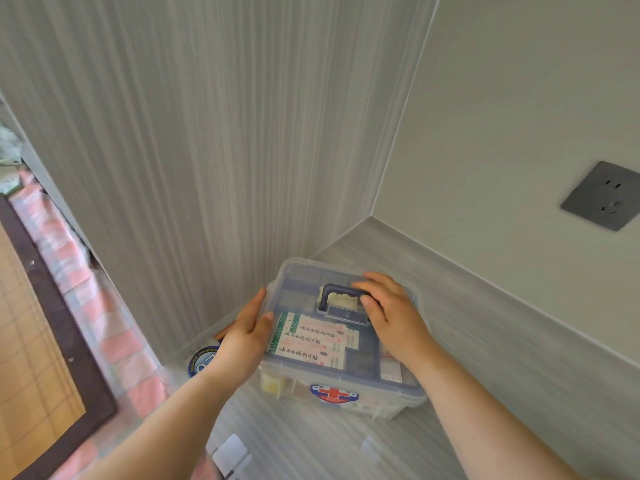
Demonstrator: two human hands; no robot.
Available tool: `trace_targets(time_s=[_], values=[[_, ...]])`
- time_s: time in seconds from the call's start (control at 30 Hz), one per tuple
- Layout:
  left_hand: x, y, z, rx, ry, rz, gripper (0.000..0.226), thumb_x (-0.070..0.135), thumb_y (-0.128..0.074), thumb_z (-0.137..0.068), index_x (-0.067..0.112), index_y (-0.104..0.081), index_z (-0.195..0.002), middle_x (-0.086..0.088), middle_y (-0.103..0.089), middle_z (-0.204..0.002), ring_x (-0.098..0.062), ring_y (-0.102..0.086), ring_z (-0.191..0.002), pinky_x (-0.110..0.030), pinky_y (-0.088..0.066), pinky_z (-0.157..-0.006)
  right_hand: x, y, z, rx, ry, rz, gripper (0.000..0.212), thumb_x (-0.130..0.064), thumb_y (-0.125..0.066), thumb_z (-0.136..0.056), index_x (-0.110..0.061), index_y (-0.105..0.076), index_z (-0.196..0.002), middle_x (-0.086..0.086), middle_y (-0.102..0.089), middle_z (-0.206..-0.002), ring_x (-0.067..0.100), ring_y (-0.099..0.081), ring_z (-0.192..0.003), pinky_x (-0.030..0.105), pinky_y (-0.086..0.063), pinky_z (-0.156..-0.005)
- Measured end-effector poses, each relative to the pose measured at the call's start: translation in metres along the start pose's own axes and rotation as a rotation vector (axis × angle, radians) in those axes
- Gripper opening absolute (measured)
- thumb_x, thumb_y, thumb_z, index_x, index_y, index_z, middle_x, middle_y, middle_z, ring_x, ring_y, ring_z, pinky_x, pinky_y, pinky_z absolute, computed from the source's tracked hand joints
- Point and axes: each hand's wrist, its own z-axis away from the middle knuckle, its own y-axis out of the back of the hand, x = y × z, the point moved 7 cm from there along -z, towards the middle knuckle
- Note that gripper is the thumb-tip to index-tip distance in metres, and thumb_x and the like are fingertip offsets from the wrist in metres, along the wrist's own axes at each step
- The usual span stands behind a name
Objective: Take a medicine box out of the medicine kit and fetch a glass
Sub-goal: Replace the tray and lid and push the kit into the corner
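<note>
Between the two hands, on a grey wood-grain shelf (485,341) set into a corner, sits the medicine kit (343,344) — a translucent plastic case with a lid still shut over it. The left hand (242,337) lies flat against the kit's left end, fingers spread along the lid's edge and the thumb resting on top, not closed around anything. The right hand (391,313) lies over the lid's right half, its fingers curled loosely at the right end of the dark blue carry handle (341,297); whether they actually clamp the handle cannot be told.

The kit's long axis runs from the left hand toward the right one, slightly skewed, so its far left corner points into the corner of the walls. Its front face, bearing a red cross emblem (334,393), is turned toward the person. Through the lid, just beneath and between the hands, lie flat medicine boxes (311,342) with printed characters and green edges, their length running with the kit's.

Behind the left wrist a round blue-rimmed sticker (201,362) shows — partly hidden. Well to the right of the right hand, a grey wall socket (604,197).
</note>
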Motion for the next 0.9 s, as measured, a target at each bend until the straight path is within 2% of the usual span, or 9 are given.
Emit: trace_targets(time_s=[0.2,0.33,0.43,0.5,0.57,0.6,0.67,0.8,0.9], values=[[-0.003,0.000,-0.001,-0.017,0.009,0.050,0.043,0.020,-0.034,-0.098,0.029,-0.025,-0.139,0.005,-0.041,-0.116,-0.012,-0.039,-0.106,-0.026,-0.030,-0.089,0.012,-0.011,-0.008,-0.044,-0.118,0.273,0.038,-0.027,-0.028,-0.096,-0.031,-0.036,-0.133,0.000,-0.019,-0.153,0.017,-0.013,-0.140,0.037,-0.001,-0.116],[-0.007,0.002,-0.002,-0.029,0.041,0.100,0.043,0.021,-0.038,-0.097,0.035,-0.029,-0.136,0.002,-0.048,-0.118,-0.020,-0.047,-0.106,-0.036,-0.037,-0.095,0.017,-0.010,-0.007,-0.053,-0.187,0.278,0.039,-0.033,-0.031,-0.095,-0.033,-0.034,-0.134,0.000,-0.017,-0.154,0.017,-0.010,-0.141,0.043,0.001,-0.116],[-0.013,0.007,-0.003,-0.028,0.108,0.169,0.049,0.023,-0.045,-0.094,0.030,-0.026,-0.138,-0.001,-0.052,-0.120,-0.026,-0.051,-0.111,-0.044,-0.035,-0.103,0.021,-0.009,-0.010,-0.090,-0.293,0.267,0.047,-0.034,-0.031,-0.094,-0.029,-0.019,-0.140,0.002,-0.011,-0.155,0.019,-0.004,-0.142,0.046,0.005,-0.115],[-0.020,0.008,-0.004,-0.081,0.176,0.257,0.049,0.025,-0.050,-0.091,0.026,-0.029,-0.135,0.002,-0.062,-0.106,-0.019,-0.059,-0.093,-0.042,-0.041,-0.095,0.010,-0.012,-0.009,-0.066,-0.216,0.265,0.048,-0.029,-0.030,-0.095,-0.028,-0.014,-0.141,0.002,-0.005,-0.156,0.018,0.002,-0.143,0.041,0.008,-0.115],[-0.021,0.004,-0.002,-0.213,0.208,0.279,0.031,0.029,-0.049,-0.089,0.023,-0.046,-0.120,0.006,-0.074,-0.085,-0.012,-0.067,-0.077,-0.029,-0.051,-0.074,-0.009,-0.022,-0.005,-0.098,-0.005,0.247,0.049,-0.028,-0.029,-0.096,-0.029,-0.012,-0.141,-0.003,0.000,-0.155,0.010,0.010,-0.139,0.030,0.011,-0.112],[-0.021,0.003,-0.001,-0.259,0.217,0.276,0.028,0.031,-0.048,-0.089,0.021,-0.051,-0.114,0.006,-0.076,-0.083,-0.011,-0.069,-0.078,-0.025,-0.052,-0.068,-0.016,-0.029,-0.002,-0.160,0.075,0.247,0.049,-0.031,-0.028,-0.096,-0.030,-0.010,-0.141,-0.006,0.001,-0.155,0.004,0.013,-0.136,0.026,0.012,-0.109],[-0.019,0.003,-0.001,-0.281,0.219,0.298,0.036,0.029,-0.049,-0.086,0.017,-0.052,-0.119,-0.001,-0.075,-0.094,-0.017,-0.069,-0.086,-0.030,-0.053,-0.070,-0.017,-0.039,0.001,-0.285,0.122,0.284,0.050,-0.039,-0.024,-0.095,-0.031,-0.007,-0.141,-0.010,0.002,-0.155,0.000,0.014,-0.134,0.023,0.014,-0.106],[-0.012,0.015,-0.003,-0.062,0.176,0.355,0.065,0.010,-0.061,-0.082,0.011,-0.028,-0.138,-0.012,-0.058,-0.120,-0.023,-0.063,-0.082,-0.050,-0.047,-0.088,-0.012,-0.043,0.000,-0.352,0.116,0.344,0.051,-0.042,-0.020,-0.095,-0.030,-0.003,-0.142,-0.015,0.007,-0.152,-0.004,0.019,-0.127,0.023,0.016,-0.107],[-0.006,0.016,-0.002,0.041,0.113,0.245,0.041,0.005,-0.057,-0.086,0.013,-0.049,-0.125,-0.006,-0.067,-0.102,-0.026,-0.064,-0.087,-0.035,-0.050,-0.072,-0.012,-0.044,0.001,-0.358,0.119,0.368,0.051,-0.042,-0.019,-0.095,-0.030,-0.001,-0.141,-0.022,0.013,-0.143,-0.005,0.022,-0.124,0.024,0.016,-0.107]])
